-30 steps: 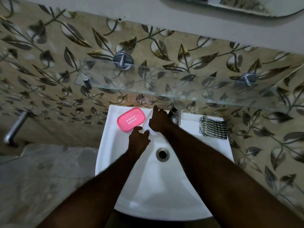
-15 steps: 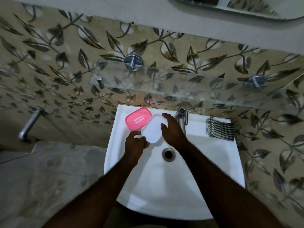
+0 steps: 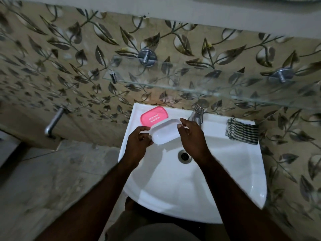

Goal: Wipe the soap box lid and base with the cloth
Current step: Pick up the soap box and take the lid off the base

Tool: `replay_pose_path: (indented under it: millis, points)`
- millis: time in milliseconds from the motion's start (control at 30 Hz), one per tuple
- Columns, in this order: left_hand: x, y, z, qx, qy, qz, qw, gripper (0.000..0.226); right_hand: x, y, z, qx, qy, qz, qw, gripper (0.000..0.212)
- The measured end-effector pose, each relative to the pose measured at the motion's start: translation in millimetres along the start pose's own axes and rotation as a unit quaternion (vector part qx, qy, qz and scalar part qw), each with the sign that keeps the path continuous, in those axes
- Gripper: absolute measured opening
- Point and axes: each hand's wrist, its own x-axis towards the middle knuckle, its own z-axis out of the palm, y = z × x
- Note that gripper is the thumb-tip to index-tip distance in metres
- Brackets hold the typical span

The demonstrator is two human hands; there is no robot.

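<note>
A leaf-patterned tile wall (image 3: 69, 49) with a glass shelf (image 3: 191, 80) backs a white sink (image 3: 225, 171), and everything for the job sits on or over that sink. The soap box is open in two pieces. The pink half (image 3: 153, 116), slotted and so probably the base, lies flat on the back-left rim, parked out of the way. The white half (image 3: 165, 133), probably the lid, is raised over the bowl with its hollow side up, just in front of the pink one and overlapping its near edge in this view. The left hand (image 3: 138, 143) has its fingers curled round the white half's left end and carries it. The right hand (image 3: 192, 138) is at the opposite end, thumb and forefinger against that edge with the other fingers loose. I cannot tell whether it pinches the edge or only steadies it. Holding the piece by its two ends leaves the hollow free for wiping, and over the bowl any drips would fall toward the drain (image 3: 185, 156). The striped cloth (image 3: 243, 131) lies folded on the right rim past the tap (image 3: 197, 113), well apart from both hands, so wiping has not begun. The right hand is the nearer one to fetch it.
</note>
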Motion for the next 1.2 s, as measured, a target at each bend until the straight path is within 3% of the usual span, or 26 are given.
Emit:
replay_pose_path:
  millis: [133,533,900,1033,1200]
  points:
    - [-1.5,3.7,7.5,-0.027,0.003,-0.007,1.0,0.023,-9.5,1.4,-8.0,0.053,0.023,0.044,0.997,0.034]
    - [-9.6,15.7,28.8,-0.098,0.045,-0.071,0.992,0.013,-21.1,4.2,-32.8,0.124,0.037,0.065,0.99,0.008]
    - [-21.5,29.7,41.8,-0.179,0.027,-0.045,0.982,0.026,-31.3,-1.5,-46.6,0.172,0.04,0.07,0.982,0.031]
    - [-23.4,34.4,42.8,-0.18,0.016,-0.018,0.983,0.032,-34.2,-4.8,-48.8,0.192,0.044,0.063,0.978,0.029]
    - [-23.5,43.5,46.9,-0.214,-0.037,0.015,0.976,0.031,-40.0,-15.4,-43.7,0.246,0.138,0.018,0.959,0.025]
